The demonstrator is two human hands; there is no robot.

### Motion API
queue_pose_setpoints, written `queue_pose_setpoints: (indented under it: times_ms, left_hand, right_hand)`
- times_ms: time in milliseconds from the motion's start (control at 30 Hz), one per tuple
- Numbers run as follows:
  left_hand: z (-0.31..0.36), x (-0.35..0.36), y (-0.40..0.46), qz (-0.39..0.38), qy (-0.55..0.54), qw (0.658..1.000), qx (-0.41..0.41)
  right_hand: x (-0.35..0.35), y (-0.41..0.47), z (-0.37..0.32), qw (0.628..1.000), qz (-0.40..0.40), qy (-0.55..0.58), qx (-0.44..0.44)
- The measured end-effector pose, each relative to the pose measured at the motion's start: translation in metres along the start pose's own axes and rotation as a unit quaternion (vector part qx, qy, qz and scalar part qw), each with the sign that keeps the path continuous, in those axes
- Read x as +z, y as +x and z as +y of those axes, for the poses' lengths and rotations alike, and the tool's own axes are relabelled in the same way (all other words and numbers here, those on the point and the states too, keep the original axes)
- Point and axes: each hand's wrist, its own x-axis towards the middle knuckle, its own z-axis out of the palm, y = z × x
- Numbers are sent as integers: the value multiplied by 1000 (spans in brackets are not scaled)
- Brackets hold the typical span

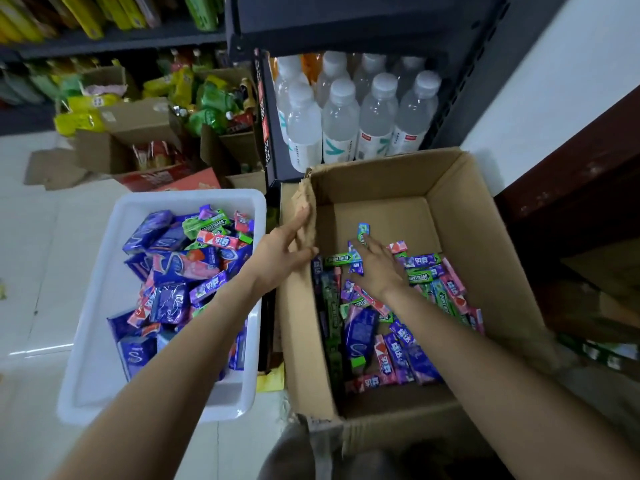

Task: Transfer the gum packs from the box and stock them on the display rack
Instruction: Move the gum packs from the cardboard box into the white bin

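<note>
You are leaning over an open cardboard box standing on the floor, and your left hand is resting on the torn left wall of that box with its fingers straight and relaxed, thumb reaching over the inner edge, gripping nothing. Your right hand is reaching down into the box and lying on the heap of gum packs, its fingers curling around a small green and blue pack that is sticking up past the fingertips. The gum packs, green, purple, blue and pink, are lying jumbled across the near and right part of the box bottom, leaving the far left part of the cardboard bare. Just beside the box on your left, a white plastic bin is sitting on the floor, holding more blue, purple and pink packs. Behind the box, clear drink bottles are standing in rows on a dark shelf.
</note>
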Motion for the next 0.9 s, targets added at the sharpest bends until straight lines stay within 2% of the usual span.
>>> queue_pose_setpoints:
  times_ms: [133, 367, 533, 733, 900]
  left_hand:
    - [1, 9, -1, 37, 0, 999, -2]
    - [-1, 14, -4, 73, -13, 997, 5]
    - [2, 15, -7, 70, -31, 997, 5]
    - [1, 14, -5, 73, -11, 997, 0]
    - [5, 8, -1, 76, 25, 997, 21]
  right_hand:
    - [2, 0, -15, 1000, -20, 10, -12]
    - [19, 4, -37, 996, -50, -73, 2]
    - [8, 4, -7, 998, 54, -25, 38]
    - [2, 8, 7, 993, 86, 66, 53]
    - [10, 19, -11, 978, 121, 107, 131]
